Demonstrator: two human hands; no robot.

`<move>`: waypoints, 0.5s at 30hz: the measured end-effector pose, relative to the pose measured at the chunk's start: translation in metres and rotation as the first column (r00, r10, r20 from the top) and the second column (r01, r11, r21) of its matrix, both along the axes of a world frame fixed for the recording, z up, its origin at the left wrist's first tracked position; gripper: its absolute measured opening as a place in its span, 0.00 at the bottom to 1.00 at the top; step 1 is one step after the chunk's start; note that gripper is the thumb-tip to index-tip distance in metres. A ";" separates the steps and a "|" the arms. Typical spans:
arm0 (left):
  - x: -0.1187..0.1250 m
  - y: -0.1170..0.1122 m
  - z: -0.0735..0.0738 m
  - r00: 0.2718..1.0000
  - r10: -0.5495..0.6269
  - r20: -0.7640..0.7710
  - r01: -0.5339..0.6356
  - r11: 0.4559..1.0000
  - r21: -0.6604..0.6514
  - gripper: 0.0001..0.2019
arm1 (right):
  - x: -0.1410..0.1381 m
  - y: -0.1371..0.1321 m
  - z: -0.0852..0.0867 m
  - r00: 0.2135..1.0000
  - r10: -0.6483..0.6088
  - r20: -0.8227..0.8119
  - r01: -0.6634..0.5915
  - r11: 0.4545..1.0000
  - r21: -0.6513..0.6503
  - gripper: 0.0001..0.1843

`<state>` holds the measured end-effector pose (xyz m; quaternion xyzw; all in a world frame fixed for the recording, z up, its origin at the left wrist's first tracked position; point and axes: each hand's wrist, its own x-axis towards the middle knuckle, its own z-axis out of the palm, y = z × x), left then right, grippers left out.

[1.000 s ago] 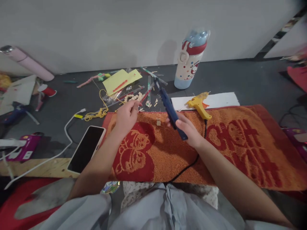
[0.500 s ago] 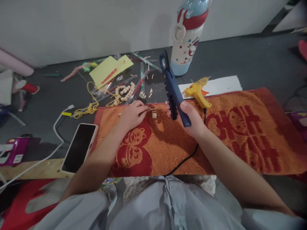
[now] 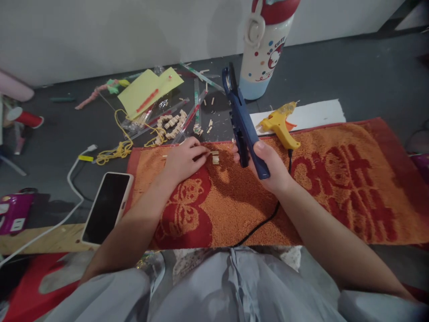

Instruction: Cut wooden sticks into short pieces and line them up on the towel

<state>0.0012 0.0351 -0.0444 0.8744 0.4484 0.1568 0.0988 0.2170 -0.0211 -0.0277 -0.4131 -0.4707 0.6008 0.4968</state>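
My left hand [image 3: 186,158] rests on the orange towel [image 3: 241,201], fingers closed at their tips on a thin wooden stick [image 3: 213,152]. Just beyond those fingertips, a small stack of short wooden pieces [image 3: 215,159] lies on the towel. My right hand [image 3: 268,163] is wrapped around a blue plier-like hand tool [image 3: 250,132] with a shiny metal part in its head. The tool is raised above the towel, its head pointing up and away from me. It is apart from the stick.
Behind the towel lie a joined ring of wooden pieces [image 3: 172,123], yellow paper [image 3: 147,91], yellow string [image 3: 115,152] and loose sticks. A yellow glue gun [image 3: 281,127] rests by a white board [image 3: 318,116]. A bottle [image 3: 264,58] stands behind. A phone [image 3: 107,208] lies left.
The view has shifted slightly, so the bottle sits higher in the frame. Both hands keep nearly the same places and the same holds.
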 end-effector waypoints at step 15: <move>-0.002 0.002 -0.004 0.999 -0.029 0.020 0.028 0.998 0.054 0.11 | 0.001 0.000 -0.001 1.000 -0.008 -0.022 0.007 1.000 -0.006 0.25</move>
